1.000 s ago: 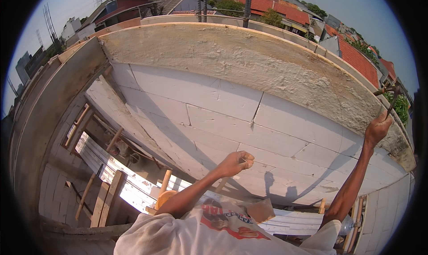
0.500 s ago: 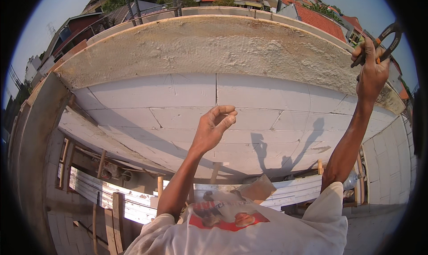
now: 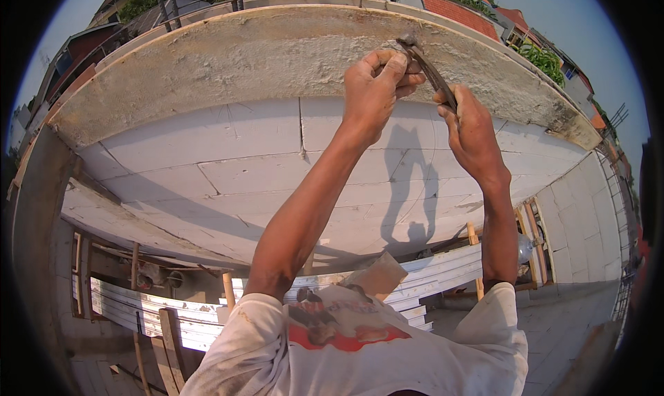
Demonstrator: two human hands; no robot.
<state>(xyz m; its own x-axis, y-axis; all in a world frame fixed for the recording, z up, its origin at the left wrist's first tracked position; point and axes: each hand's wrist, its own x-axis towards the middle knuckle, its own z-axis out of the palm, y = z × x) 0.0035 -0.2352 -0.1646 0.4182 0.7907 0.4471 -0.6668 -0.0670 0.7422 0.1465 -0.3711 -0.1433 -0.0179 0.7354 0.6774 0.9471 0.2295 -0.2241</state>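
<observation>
Reaching up with both bare arms, a person in a white printed shirt [image 3: 346, 341] faces a rough concrete beam [image 3: 228, 64] that runs above a wall of pale blocks [image 3: 228, 168]. At lower left, white planks [image 3: 152, 306] lie below the wall. Nearer the middle, the left hand [image 3: 373, 95] is raised before the beam, its thumb and fingers bunched near one another; whether they pinch something small cannot be told. Just to its right is a dark hand tool [image 3: 434, 76], slanting up and leftward, its head in front of the beam beside the left fingertips. Contact between head and concrete is unclear, as is the tool's exact kind. At the tool's lower end, the right hand [image 3: 474, 130] is closed firmly around the handle. Farther right and lower, a clear plastic bottle [image 3: 526, 247] stands beyond the right forearm.

Working well here would seem to call for a steady right wrist, small controlled movements, left fingertips clear of the tool's head, and eyes on the spot where they meet.
</observation>
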